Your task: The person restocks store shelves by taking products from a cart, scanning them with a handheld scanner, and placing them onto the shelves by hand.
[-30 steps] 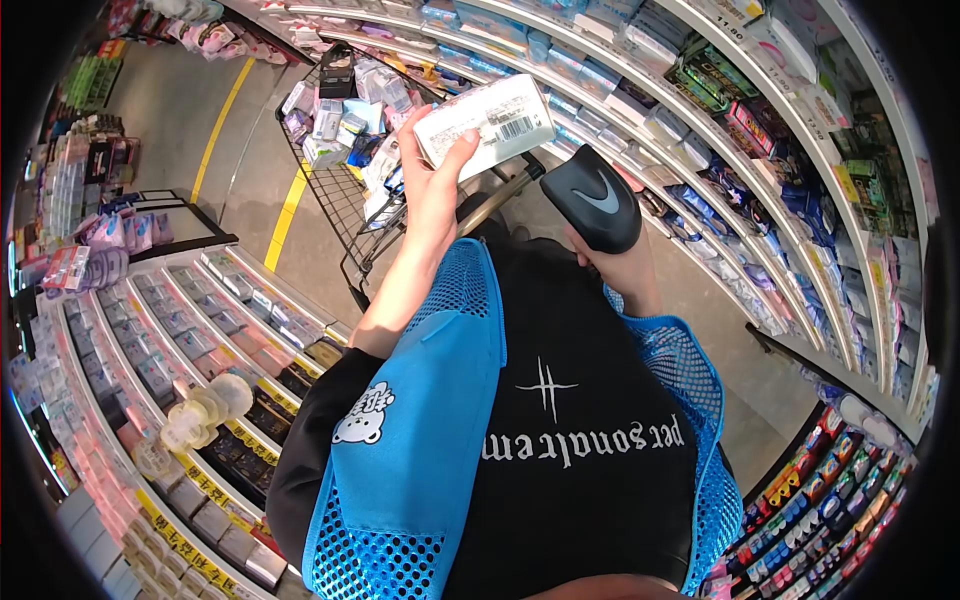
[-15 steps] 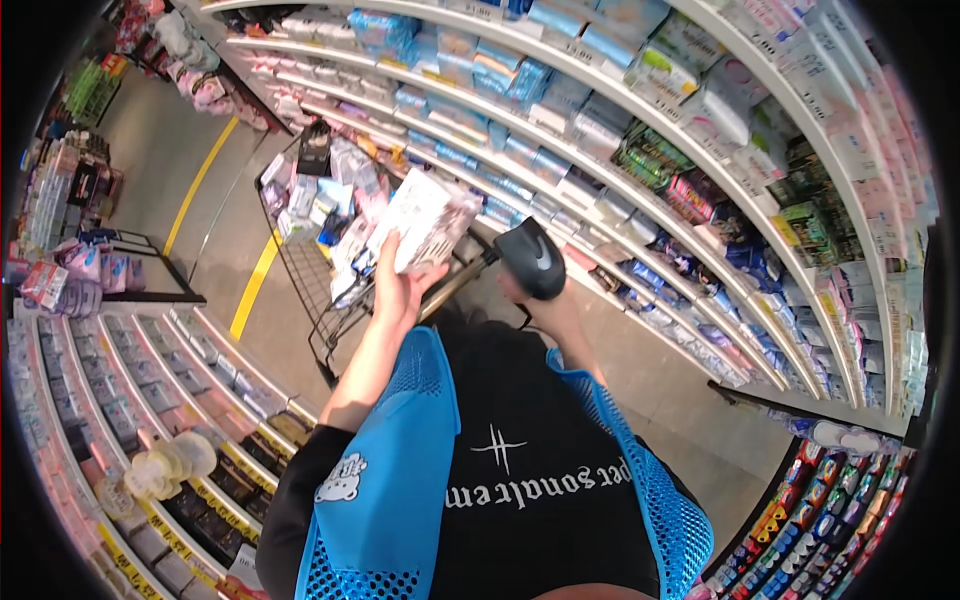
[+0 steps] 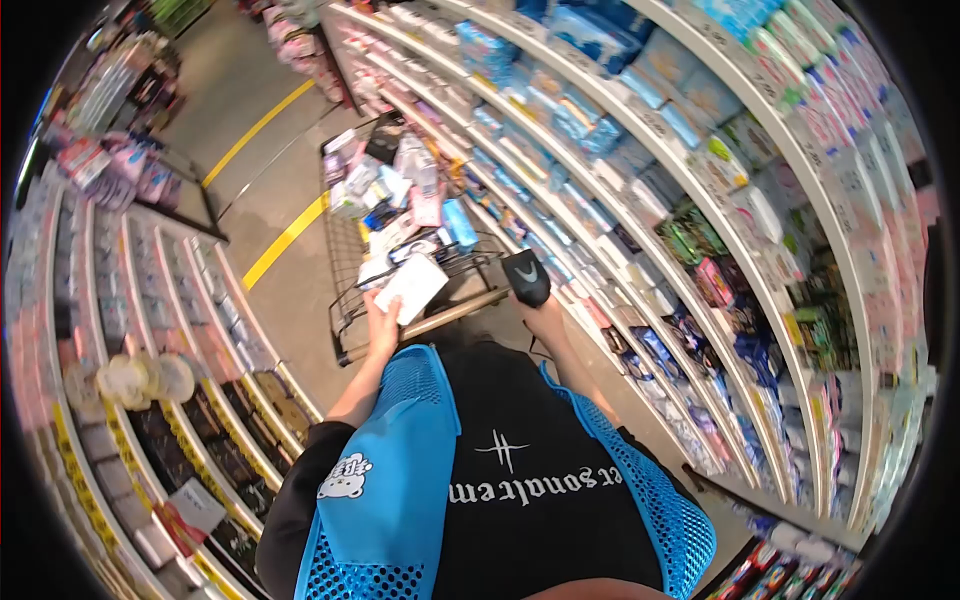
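Observation:
My left hand (image 3: 383, 322) is closed around the edge of a white box (image 3: 415, 288), fingers along its side and a plain pale face turned up. The box is at the near end of a wire shopping cart (image 3: 343, 262), just above the handle bar as seen from here. In my right hand (image 3: 542, 312) is a black barcode scanner (image 3: 526, 278), its rounded back with a pale curved mark facing up. It is beside the right end of the cart handle (image 3: 462, 308). Inside the cart lies a heap of packaged goods (image 3: 405, 190), including a light blue pack (image 3: 460, 222) and a black box (image 3: 385, 138).
Tall shelves of packaged goods (image 3: 640, 190) run close along the right. Lower shelves (image 3: 165, 310) line the left, with pale round items (image 3: 150, 380) sticking out. Yellow lines (image 3: 285, 240) mark the grey floor (image 3: 245, 120) ahead left.
My view has turned, and the cart appears further right. The white box has tilted and come down closer to the cart handle. The scanner has also dropped lower and turned.

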The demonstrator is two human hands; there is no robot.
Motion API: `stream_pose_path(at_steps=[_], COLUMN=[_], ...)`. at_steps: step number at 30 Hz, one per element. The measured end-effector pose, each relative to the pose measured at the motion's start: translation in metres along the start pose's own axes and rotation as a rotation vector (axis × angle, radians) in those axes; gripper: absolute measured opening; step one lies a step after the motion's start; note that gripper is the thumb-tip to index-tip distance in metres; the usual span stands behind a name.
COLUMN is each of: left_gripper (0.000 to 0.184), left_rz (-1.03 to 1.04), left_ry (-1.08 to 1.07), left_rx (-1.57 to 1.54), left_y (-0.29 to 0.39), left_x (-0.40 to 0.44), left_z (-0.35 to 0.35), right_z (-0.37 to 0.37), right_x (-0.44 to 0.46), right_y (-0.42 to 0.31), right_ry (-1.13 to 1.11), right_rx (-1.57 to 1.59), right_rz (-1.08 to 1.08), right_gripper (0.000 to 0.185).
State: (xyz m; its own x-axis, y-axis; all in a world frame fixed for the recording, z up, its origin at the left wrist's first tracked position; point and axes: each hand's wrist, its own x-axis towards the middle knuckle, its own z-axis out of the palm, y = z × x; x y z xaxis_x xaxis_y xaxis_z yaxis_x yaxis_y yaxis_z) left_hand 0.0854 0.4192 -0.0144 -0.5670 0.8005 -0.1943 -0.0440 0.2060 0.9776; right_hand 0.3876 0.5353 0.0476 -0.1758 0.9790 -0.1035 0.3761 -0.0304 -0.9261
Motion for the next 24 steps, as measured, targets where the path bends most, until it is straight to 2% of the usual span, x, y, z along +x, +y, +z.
stream_pose_path(at_steps=[1,4,5,6,7,8,9,10,11,13,14,17,20,23,24], left_gripper=[0.050,0.065,0.069,0.071,0.073,0.079,0.085,0.089,0.094,0.094,0.094,0.089,0.090,0.088,0.088], left_rz=[0.104,0.194,0.200,0.215,0.219,0.273,0.336,0.332,0.343,0.347,0.352,0.301,0.322,0.331,0.348], left_ry=[0.013,-0.053,-0.051,-0.022,-0.002,0.054,0.103,0.062,0.017,0.002,-0.010,-0.028,-0.047,-0.056,-0.051], left_rx=[0.186,0.108,0.108,0.244,0.383,0.391,0.400,0.278,0.153,0.320,0.398,0.319,0.243,0.171,0.199], left_y=[-0.005,0.001,0.004,0.010,0.019,0.024,0.028,0.031,0.035,0.041,0.044,0.052,0.056,0.060,0.059], left_x=[-0.001,-0.010,-0.009,-0.011,-0.012,-0.010,-0.011,-0.013,-0.010,-0.006,-0.004,-0.002,0.005,0.010,0.014], left_z=[-0.008,-0.005,-0.004,-0.004,-0.004,-0.001,0.001,0.000,-0.003,-0.008,-0.009,-0.004,0.002,0.009,0.009], right_z=[0.009,0.032,0.040,0.046,0.051,0.053,0.047,0.048,0.052,0.051,0.048,0.045,0.052,0.049,0.050], right_x=[0.006,0.018,0.022,0.026,0.028,0.028,0.024,0.028,0.027,0.029,0.030,0.032,0.030,0.030,0.031], right_y=[0.008,0.032,0.047,0.056,0.050,0.049,0.028,0.032,0.029,0.031,0.032,0.031,0.032,0.033,0.032], right_ry=[-0.010,0.063,0.025,0.025,-0.013,-0.025,-0.082,-0.079,-0.006,-0.019,-0.055,-0.094,-0.016,-0.095,-0.077], right_rx=[0.063,0.004,-0.013,-0.021,0.079,0.110,0.071,0.021,0.075,0.098,0.051,0.027,0.075,0.027,0.034], right_rz=[-0.032,-0.101,0.090,0.018,0.062,0.048,0.099,0.043,-0.132,-0.115,0.004,0.075,-0.035,0.054,0.011], right_gripper=[0.034,0.033,0.034,0.035,0.035,0.033,0.041,0.036,0.032,0.032,0.032,0.035,0.037,0.040,0.040])
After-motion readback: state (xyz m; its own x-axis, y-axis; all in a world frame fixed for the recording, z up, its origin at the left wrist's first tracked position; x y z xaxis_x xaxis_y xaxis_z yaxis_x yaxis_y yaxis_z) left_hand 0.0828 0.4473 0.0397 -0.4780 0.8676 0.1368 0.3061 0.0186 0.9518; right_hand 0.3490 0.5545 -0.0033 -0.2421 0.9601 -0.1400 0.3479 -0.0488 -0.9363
